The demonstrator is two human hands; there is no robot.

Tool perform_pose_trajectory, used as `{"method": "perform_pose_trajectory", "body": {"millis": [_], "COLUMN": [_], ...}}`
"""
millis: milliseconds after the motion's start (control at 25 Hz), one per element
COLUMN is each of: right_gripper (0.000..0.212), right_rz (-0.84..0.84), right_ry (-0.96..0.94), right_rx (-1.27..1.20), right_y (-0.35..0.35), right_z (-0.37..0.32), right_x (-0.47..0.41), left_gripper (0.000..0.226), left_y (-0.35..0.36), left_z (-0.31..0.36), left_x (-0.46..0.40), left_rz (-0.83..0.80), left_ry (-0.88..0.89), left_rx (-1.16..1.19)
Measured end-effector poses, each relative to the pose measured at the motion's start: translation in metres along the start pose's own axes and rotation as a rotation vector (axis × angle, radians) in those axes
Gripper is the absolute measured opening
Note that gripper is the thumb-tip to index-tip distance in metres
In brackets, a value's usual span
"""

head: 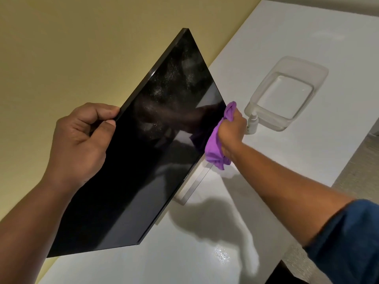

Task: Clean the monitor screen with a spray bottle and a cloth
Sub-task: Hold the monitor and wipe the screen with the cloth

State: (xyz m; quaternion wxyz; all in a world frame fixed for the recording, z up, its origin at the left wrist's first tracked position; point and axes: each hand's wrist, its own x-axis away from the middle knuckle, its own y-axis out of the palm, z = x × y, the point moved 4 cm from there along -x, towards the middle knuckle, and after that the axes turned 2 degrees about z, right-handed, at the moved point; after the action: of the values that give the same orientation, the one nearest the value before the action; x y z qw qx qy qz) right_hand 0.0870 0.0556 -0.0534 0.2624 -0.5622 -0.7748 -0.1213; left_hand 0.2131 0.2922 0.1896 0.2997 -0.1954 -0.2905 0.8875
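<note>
A flat black monitor (147,152) with a glossy, dark screen stands on a white table (287,160), seen at a steep slant from above. Its upper part carries pale, speckled smears, while the lower part looks dark and reflective. A silver stand foot (193,186) shows just below the monitor's bottom edge, resting on the table.

The left hand (80,144) grips the monitor's top edge, thumb on the screen side and fingers (106,110) curled over the back of the frame. The right hand (231,130) is closed in a fist around a bunched purple cloth (215,148), holding it against the right side edge of the screen near its lower corner; cloth spills out above and below the fist. A dark blue sleeve (348,242) covers the right upper arm.

Just behind the right hand, a small white spray bottle (252,123) stands upright on the table, partly hidden by the knuckles. Beside it, touching or nearly so, sits a clear rectangular plastic container (320,74). A yellowish wall (82,48) rises behind the monitor.
</note>
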Motion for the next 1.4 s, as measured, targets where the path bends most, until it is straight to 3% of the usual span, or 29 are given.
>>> {"method": "perform_pose_trajectory", "body": {"millis": [200, 360, 480, 560, 680, 760, 960, 1040, 1200, 1320, 1400], "right_gripper": [0.024, 0.026, 0.028, 0.033, 0.043, 0.039, 0.022, 0.027, 0.024, 0.026, 0.040], "right_rz": [-0.060, 0.017, 0.019, -0.035, -0.248, -0.136, 0.012, 0.033, -0.173, -0.120, -0.032], "right_ry": [-0.122, -0.147, -0.223, -0.239, -0.403, -0.472, -0.275, -0.318, -0.332, -0.263, -0.155], "right_rx": [0.169, 0.185, 0.255, 0.280, 0.350, 0.352, 0.289, 0.294, 0.171, 0.103, -0.025], "right_y": [0.009, -0.002, 0.000, 0.007, 0.018, 0.014, -0.002, -0.003, 0.020, 0.016, 0.003], "right_z": [0.047, 0.007, 0.010, 0.039, 0.069, 0.056, 0.007, 0.013, 0.069, 0.062, 0.039], "right_x": [0.056, 0.001, 0.014, 0.060, 0.114, 0.080, -0.009, 0.017, 0.119, 0.093, 0.056], "left_gripper": [0.025, 0.026, 0.028, 0.028, 0.026, 0.025, 0.027, 0.027, 0.022, 0.023, 0.026], "left_y": [-0.001, 0.000, 0.000, -0.001, -0.001, -0.002, 0.000, 0.001, -0.002, -0.002, -0.001], "left_z": [0.000, -0.001, 0.000, 0.001, -0.002, -0.004, -0.001, 0.002, -0.004, -0.003, -0.001], "left_x": [0.000, 0.000, 0.002, 0.002, 0.001, -0.001, 0.000, 0.001, 0.000, -0.001, 0.000], "left_rz": [0.000, -0.011, -0.001, 0.002, 0.001, -0.005, -0.007, -0.003, -0.005, -0.017, -0.020], "left_ry": [0.007, 0.023, 0.033, 0.030, 0.022, 0.004, 0.011, 0.006, -0.009, 0.007, 0.013], "left_rx": [-0.023, -0.018, 0.005, 0.014, -0.002, -0.012, 0.012, 0.006, -0.037, -0.037, -0.038]}}
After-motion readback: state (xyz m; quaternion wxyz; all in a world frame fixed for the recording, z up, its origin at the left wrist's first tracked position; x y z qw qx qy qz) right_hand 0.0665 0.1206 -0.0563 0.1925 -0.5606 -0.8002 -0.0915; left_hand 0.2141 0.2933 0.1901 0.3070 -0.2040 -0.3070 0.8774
